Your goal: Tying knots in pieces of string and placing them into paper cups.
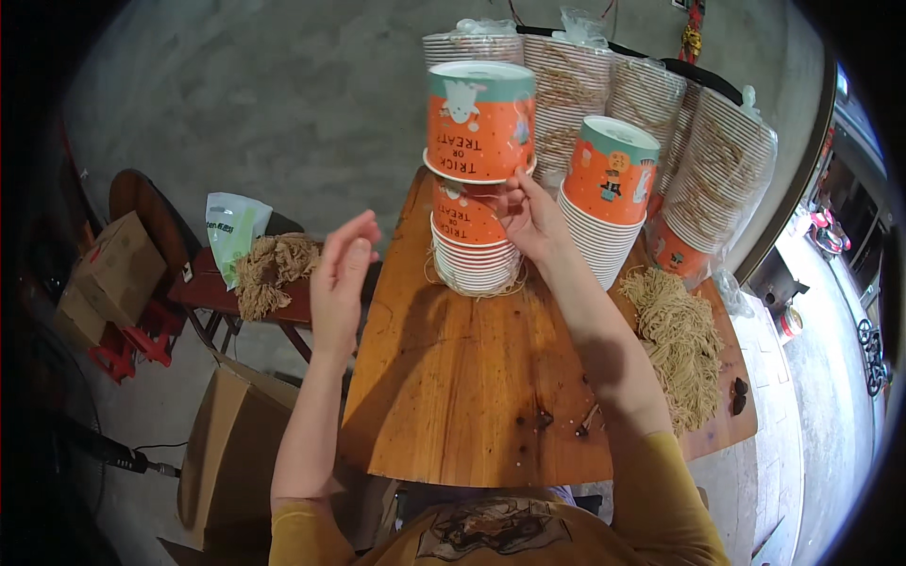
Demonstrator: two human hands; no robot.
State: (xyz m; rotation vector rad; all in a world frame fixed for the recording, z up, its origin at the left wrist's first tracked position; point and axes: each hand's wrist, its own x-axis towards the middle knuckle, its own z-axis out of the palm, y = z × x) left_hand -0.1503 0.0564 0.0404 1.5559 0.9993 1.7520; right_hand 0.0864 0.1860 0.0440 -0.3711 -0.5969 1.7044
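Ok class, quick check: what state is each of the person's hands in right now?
Left hand: open, holding nothing.
Right hand: partly curled, fingertips at the rim of the upper orange-and-green paper tub; whether it grips cannot be told.

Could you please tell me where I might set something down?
Bare wood on the table lies between the left cup stack and near edge, left of the dark crumbs. Bagged cups crowd the back, yarn the right.
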